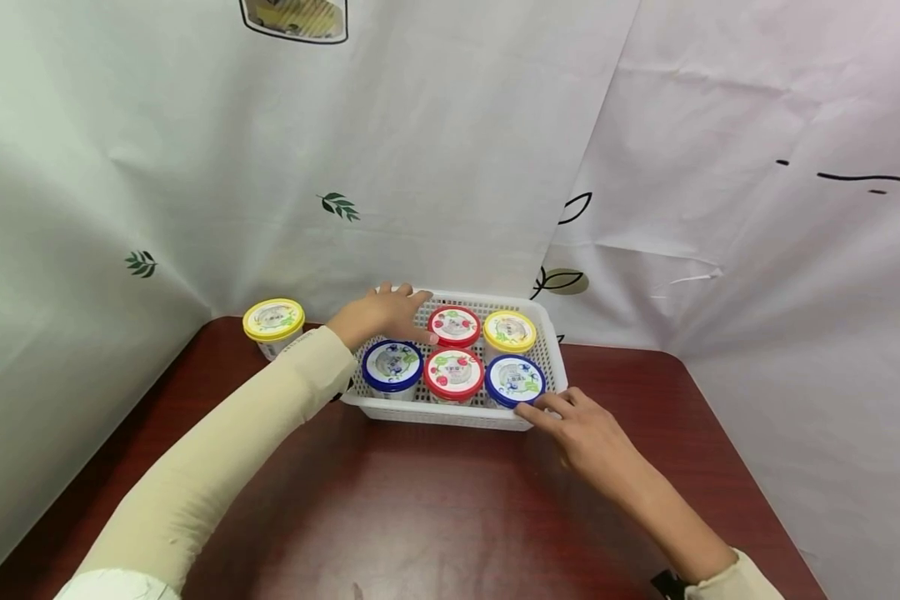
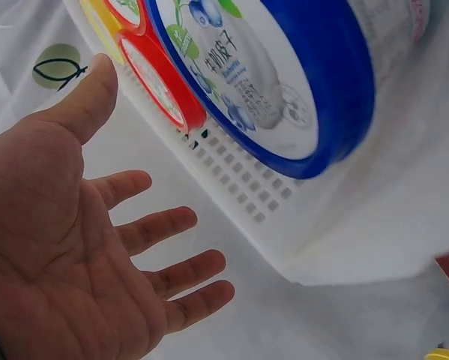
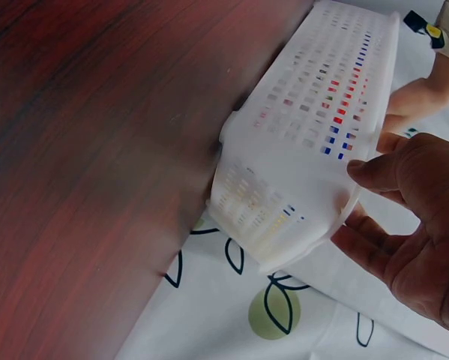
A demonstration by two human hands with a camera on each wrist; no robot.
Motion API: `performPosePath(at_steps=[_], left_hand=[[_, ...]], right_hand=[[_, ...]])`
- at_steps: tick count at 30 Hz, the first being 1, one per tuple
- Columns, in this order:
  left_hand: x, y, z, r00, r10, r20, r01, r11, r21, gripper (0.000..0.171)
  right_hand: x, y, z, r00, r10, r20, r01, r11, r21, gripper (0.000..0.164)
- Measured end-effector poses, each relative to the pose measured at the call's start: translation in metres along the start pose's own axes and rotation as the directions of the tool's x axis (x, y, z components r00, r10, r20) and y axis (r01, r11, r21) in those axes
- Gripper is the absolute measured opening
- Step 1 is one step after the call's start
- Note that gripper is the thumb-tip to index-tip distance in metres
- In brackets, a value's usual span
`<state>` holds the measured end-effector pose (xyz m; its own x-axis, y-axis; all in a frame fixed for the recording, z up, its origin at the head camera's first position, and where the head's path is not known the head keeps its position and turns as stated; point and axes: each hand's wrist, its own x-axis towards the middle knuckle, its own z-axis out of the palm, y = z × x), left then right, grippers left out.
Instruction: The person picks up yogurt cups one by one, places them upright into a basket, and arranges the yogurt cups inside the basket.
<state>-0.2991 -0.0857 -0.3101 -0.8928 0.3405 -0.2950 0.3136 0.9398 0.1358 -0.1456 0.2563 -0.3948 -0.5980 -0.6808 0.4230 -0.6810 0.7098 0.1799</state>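
A white perforated plastic basket [image 1: 435, 413] stands on the table, holding several lidded tubs. Inside are two blue-lidded tubs, one front left [image 1: 393, 367] and one front right [image 1: 515, 379], two red-lidded tubs [image 1: 454, 373] in the middle and a yellow-lidded tub [image 1: 510, 332] at the back right. My left hand [image 1: 381, 318] reaches over the basket's back left, fingers spread. In the left wrist view its palm is bare, apart from the blue-lidded tub [image 2: 239, 75]. My right hand [image 3: 419, 214] grips the rim at the front right corner, thumb outside.
Another yellow-lidded tub [image 1: 273, 323] stands on the dark red table [image 1: 435, 508], left of the basket. White cloth with leaf prints [image 1: 450, 167] hangs right behind the table and along both sides.
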Motion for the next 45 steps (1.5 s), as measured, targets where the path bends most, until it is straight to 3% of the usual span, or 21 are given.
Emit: performPosePath(at_steps=[5, 17, 32, 45], left_hand=[[-0.007, -0.014, -0.002, 1.000, 0.008, -0.008, -0.008, 0.999, -0.031, 0.098], [-0.022, -0.046, -0.002, 0.995, -0.005, -0.099, 0.002, 1.000, -0.024, 0.066], [-0.029, -0.085, -0.002, 0.990, -0.062, -0.125, 0.056, 0.997, -0.049, 0.068], [-0.032, -0.120, -0.004, 0.984, -0.167, -0.067, 0.160, 0.982, -0.103, 0.076]], right_hand=[[0.000, 0.000, 0.000, 1.000, 0.002, 0.009, -0.002, 1.000, 0.000, 0.063], [0.001, -0.001, -0.001, 1.000, -0.001, 0.000, 0.001, 1.000, -0.005, 0.063], [0.001, 0.001, 0.001, 1.000, -0.019, -0.020, 0.019, 1.000, -0.003, 0.063], [0.001, 0.000, 0.000, 1.000, -0.005, -0.006, 0.005, 1.000, -0.001, 0.061]])
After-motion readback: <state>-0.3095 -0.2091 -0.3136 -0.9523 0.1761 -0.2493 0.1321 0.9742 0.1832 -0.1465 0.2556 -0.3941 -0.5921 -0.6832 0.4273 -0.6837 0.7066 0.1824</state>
